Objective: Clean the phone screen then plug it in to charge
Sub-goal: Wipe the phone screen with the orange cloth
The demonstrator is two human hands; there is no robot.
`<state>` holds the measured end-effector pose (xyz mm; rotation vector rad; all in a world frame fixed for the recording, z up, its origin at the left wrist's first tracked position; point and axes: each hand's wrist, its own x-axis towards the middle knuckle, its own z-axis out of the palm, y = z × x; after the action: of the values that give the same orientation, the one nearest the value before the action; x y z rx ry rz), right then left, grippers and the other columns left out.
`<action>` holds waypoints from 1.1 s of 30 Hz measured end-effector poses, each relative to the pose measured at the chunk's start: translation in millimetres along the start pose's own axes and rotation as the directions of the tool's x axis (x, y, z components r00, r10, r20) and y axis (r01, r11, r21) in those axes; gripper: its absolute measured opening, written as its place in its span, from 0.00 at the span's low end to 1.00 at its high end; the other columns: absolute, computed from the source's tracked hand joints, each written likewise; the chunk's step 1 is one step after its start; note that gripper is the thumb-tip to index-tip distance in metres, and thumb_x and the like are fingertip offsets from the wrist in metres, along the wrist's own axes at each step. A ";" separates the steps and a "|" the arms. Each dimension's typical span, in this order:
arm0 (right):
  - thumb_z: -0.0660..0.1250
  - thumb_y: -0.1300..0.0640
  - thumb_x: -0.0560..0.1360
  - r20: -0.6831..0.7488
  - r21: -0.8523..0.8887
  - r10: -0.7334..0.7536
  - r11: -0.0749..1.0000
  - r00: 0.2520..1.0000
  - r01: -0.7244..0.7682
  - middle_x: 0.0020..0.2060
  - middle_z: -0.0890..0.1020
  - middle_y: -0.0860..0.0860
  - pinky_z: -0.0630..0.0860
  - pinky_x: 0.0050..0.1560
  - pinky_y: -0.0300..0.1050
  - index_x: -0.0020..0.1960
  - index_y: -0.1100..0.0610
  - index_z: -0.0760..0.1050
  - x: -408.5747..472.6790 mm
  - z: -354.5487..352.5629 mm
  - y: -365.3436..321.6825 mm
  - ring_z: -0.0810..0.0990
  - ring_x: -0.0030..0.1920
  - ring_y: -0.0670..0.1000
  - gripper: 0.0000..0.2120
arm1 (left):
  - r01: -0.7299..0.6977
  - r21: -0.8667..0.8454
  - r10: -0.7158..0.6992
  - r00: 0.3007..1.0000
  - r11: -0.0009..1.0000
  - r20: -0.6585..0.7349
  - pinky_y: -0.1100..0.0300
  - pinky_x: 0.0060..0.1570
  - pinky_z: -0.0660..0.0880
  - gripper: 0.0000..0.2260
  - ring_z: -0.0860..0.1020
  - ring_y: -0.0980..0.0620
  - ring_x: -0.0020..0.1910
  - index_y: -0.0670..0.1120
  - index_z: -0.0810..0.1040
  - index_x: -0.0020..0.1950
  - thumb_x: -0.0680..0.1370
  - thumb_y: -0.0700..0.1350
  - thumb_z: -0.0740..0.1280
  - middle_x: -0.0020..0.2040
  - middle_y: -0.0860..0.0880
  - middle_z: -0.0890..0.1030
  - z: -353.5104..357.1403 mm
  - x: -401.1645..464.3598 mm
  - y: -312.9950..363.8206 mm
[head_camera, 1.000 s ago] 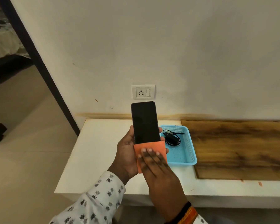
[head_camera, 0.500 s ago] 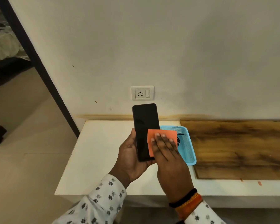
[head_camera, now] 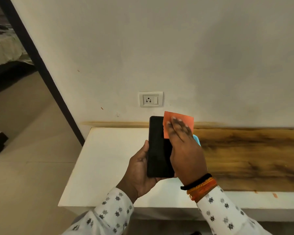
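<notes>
No brand, label or writing is showing legibly anywhere; the phone is facing up with a dark, blank screen. The left hand is gripping the phone from below and from its left side, fingers curled round the lower half, holding it upright above the white tabletop. The right hand is lying flat and nearly fully spread, fingers stretched out together, pressing an orange cloth against the upper right part of the screen; the cloth is sticking out past the phone's top right corner. The fingertips are looking blurred. Just behind the right hand a small corner of a blue tray is peeking out on the tabletop. A white wall socket with a switch is sitting on the wall just above the phone's far end. To the right, a dark wooden board is lying on the tabletop. Both wrists are wearing patterned white sleeves, and the right wrist is carrying black and orange bands.
</notes>
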<state>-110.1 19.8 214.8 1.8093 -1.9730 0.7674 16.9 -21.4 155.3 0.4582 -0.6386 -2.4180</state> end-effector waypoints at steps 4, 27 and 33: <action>0.77 0.68 0.65 0.016 0.015 -0.007 1.000 1.000 0.007 0.66 0.76 0.62 0.65 0.64 0.61 0.68 0.66 0.72 -23.0 7.2 -5.3 0.69 0.68 0.60 0.32 | -0.005 0.036 0.007 0.999 0.999 -0.053 0.40 0.54 0.79 0.27 0.79 0.36 0.64 0.47 0.78 0.69 0.81 0.62 0.55 0.67 0.38 0.78 -2.6 2.2 2.2; 0.49 0.64 0.80 0.013 0.059 -0.133 0.990 0.991 0.132 0.65 0.77 0.56 0.52 0.74 0.51 0.65 0.61 0.75 -83.1 17.1 -34.2 0.70 0.68 0.55 0.21 | 0.042 -0.055 -0.038 0.997 0.998 0.066 0.39 0.72 0.64 0.34 0.75 0.39 0.63 0.41 0.74 0.72 0.77 0.66 0.59 0.66 0.40 0.78 -1.3 11.6 4.9; 0.56 0.58 0.75 0.047 0.026 -0.087 0.996 0.995 0.086 0.65 0.77 0.58 0.52 0.74 0.51 0.66 0.62 0.76 -50.1 11.1 -40.1 0.74 0.67 0.57 0.22 | 0.070 -0.132 -0.078 0.996 0.989 -0.053 0.43 0.75 0.63 0.36 0.76 0.39 0.65 0.39 0.71 0.73 0.77 0.65 0.62 0.71 0.38 0.73 4.0 7.3 0.9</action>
<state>-63.4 51.6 182.3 1.9305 -1.9086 0.7300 9.9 -25.2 157.8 0.5036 -0.4424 -2.4885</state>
